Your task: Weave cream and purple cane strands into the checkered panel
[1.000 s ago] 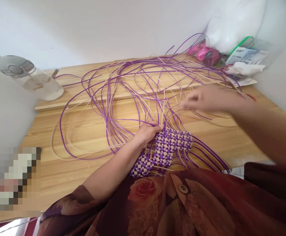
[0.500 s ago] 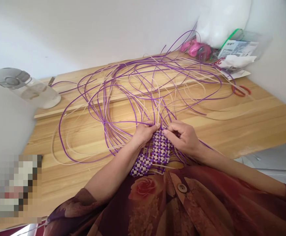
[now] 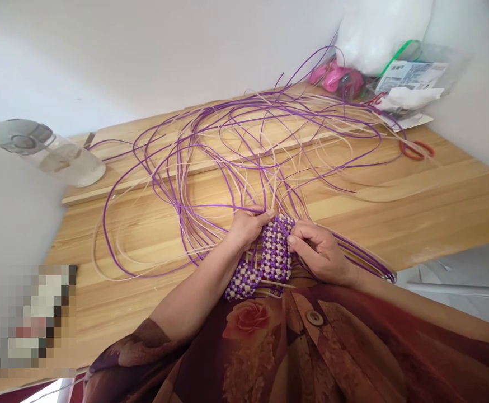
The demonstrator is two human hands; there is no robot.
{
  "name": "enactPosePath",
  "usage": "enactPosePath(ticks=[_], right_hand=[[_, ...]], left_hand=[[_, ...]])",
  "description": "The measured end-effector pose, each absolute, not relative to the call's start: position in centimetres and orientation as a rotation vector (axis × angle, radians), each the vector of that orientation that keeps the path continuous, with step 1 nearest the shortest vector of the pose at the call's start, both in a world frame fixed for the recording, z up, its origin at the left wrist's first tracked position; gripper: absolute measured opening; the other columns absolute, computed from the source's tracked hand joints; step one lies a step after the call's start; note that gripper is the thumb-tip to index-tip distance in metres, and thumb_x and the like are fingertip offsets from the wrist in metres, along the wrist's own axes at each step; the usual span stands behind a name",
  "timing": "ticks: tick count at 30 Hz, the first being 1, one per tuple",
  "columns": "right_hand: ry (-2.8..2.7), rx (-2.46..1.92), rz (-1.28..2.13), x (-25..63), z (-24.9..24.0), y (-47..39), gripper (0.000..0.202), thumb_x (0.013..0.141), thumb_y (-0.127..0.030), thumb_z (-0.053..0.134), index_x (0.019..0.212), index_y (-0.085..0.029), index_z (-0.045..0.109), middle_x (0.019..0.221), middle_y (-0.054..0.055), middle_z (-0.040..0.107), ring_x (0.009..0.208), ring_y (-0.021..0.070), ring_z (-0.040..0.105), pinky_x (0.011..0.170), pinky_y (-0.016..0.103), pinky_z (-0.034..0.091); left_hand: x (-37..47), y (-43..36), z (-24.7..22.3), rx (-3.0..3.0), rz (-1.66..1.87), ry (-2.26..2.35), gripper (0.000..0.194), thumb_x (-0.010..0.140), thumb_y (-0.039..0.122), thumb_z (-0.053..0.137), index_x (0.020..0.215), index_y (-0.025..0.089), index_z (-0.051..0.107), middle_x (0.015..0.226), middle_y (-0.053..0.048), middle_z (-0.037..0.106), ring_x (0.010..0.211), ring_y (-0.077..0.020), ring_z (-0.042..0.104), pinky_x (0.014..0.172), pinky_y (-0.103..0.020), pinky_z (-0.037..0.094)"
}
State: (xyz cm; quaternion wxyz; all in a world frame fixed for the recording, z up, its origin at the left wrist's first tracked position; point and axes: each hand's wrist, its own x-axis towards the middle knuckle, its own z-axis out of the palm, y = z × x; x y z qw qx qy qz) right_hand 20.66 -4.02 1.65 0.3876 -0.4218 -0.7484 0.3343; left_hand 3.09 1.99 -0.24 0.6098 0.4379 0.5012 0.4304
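A checked purple-and-cream woven piece [image 3: 276,249] lies at the table's front edge, close to my body. My left hand [image 3: 248,226] is closed at its upper left edge, thumb and fingers pinching the weave where strands come out. My right hand [image 3: 318,249] is closed in a pinch on a purple strand [image 3: 283,228] that runs from the top of the weave to the fingertips. Long purple and cream strands [image 3: 186,168] fan out from the piece in loose loops across the table. The fingertips of my left hand partly cover the weave's top edge.
A clear bottle with a grey lid [image 3: 70,162] stands at the left. Orange-handled scissors [image 3: 417,151] lie at the right. Behind them are a plastic packet [image 3: 412,75], pink items [image 3: 332,78] and a white bag [image 3: 382,33]. A blurred-out object [image 3: 38,319] sits at the front left.
My right hand has moved down and slightly right, drawing the purple strand away from the weave's top. Several purple strands now show beyond my right wrist. My left hand stays in place.
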Motion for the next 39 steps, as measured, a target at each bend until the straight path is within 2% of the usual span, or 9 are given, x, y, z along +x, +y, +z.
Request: enactPosePath(ticks=[4, 8, 13, 17, 24, 28, 31, 34, 39], right_hand=[[-1.894, -0.972, 0.782, 20.4, 1.4, -4.2, 0.006, 0.090, -0.021, 0.059, 0.087, -0.023, 0.064, 0.084, 0.005, 0.064, 0.085, 0.0200, 0.058, 0.083, 0.040, 0.048], [-1.793, -0.829, 0.833, 19.7, 1.2, -3.6, 0.012, 0.090, -0.017, 0.060, 0.097, -0.021, 0.069, 0.094, 0.007, 0.069, 0.096, 0.0198, 0.063, 0.091, 0.039, 0.050], [-1.594, -0.945, 1.187, 19.2, 0.8, -3.2, 0.012, 0.093, -0.025, 0.059, 0.089, -0.017, 0.066, 0.078, 0.003, 0.064, 0.071, 0.0125, 0.060, 0.069, 0.027, 0.049], [-1.414, -0.996, 1.528, 19.3, 0.6, -3.2, 0.020, 0.093, -0.035, 0.058, 0.088, -0.016, 0.061, 0.055, -0.005, 0.049, 0.046, 0.0073, 0.043, 0.048, 0.022, 0.035], [-1.312, -0.951, 1.653, 19.4, 0.7, -3.0, 0.027, 0.087, -0.041, 0.067, 0.079, -0.016, 0.061, 0.078, 0.003, 0.062, 0.070, 0.0106, 0.056, 0.065, 0.024, 0.045], [-1.299, -0.997, 1.649, 19.4, 1.1, -3.3, 0.027, 0.086, -0.042, 0.067, 0.080, -0.016, 0.062, 0.067, 0.000, 0.059, 0.050, 0.0059, 0.046, 0.047, 0.020, 0.036], [-1.313, -1.066, 1.625, 19.6, 1.3, -3.3, 0.031, 0.085, -0.045, 0.067, 0.080, -0.014, 0.062, 0.069, 0.001, 0.064, 0.039, 0.0029, 0.041, 0.037, 0.019, 0.029], [-1.220, -1.197, 1.672, 19.9, 2.0, -2.0, 0.031, 0.089, -0.046, 0.060, 0.085, -0.016, 0.058, 0.071, 0.002, 0.067, 0.036, 0.0046, 0.048, 0.033, 0.017, 0.031], [-1.276, -1.400, 1.788, 20.0, 4.2, 1.7, 0.010, 0.091, -0.027, 0.058, 0.091, -0.019, 0.054, 0.063, -0.004, 0.058, 0.043, 0.0110, 0.061, 0.029, 0.016, 0.034]], left_hand=[[2.7, 2.2, -0.1, 1.020, 0.971, 1.138, 0.038, 0.064, 0.041, 0.078, 0.053, 0.016, 0.051, 0.051, 0.005, 0.041, 0.050, -0.0071, 0.031, 0.051, -0.025, 0.023], [2.5, 2.3, 0.2, 0.985, 0.890, 1.119, 0.040, 0.065, 0.047, 0.078, 0.057, 0.016, 0.055, 0.051, 0.004, 0.048, 0.049, -0.0071, 0.036, 0.050, -0.024, 0.027], [2.8, 1.8, 0.1, 1.064, 0.878, 1.105, 0.033, 0.065, 0.043, 0.079, 0.067, 0.013, 0.066, 0.063, -0.002, 0.063, 0.056, -0.0116, 0.052, 0.055, -0.025, 0.040], [3.2, 1.7, -0.5, 1.231, 0.913, 1.305, 0.027, 0.069, 0.039, 0.075, 0.064, 0.014, 0.065, 0.059, -0.001, 0.062, 0.054, -0.0115, 0.050, 0.052, -0.024, 0.038], [2.9, 1.9, -0.7, 1.337, 0.861, 1.308, 0.032, 0.071, 0.043, 0.074, 0.061, 0.014, 0.064, 0.055, -0.001, 0.058, 0.053, -0.0113, 0.048, 0.049, -0.025, 0.032], [2.6, 2.1, -0.5, 1.231, 0.848, 1.241, 0.041, 0.074, 0.052, 0.071, 0.058, 0.015, 0.061, 0.048, 0.002, 0.048, 0.046, -0.0087, 0.039, 0.047, -0.025, 0.027], [2.5, 2.1, -0.5, 1.197, 0.860, 1.173, 0.038, 0.073, 0.051, 0.073, 0.063, 0.015, 0.064, 0.052, 0.002, 0.052, 0.048, -0.0084, 0.041, 0.048, -0.024, 0.029], [2.7, 2.0, -0.5, 1.192, 0.882, 1.088, 0.032, 0.069, 0.045, 0.078, 0.069, 0.014, 0.067, 0.061, 0.000, 0.060, 0.054, -0.0098, 0.048, 0.053, -0.024, 0.035], [3.1, 1.9, -0.1, 1.053, 0.966, 0.996, 0.031, 0.066, 0.042, 0.081, 0.069, 0.014, 0.068, 0.066, -0.001, 0.065, 0.058, -0.0105, 0.052, 0.058, -0.024, 0.040]])
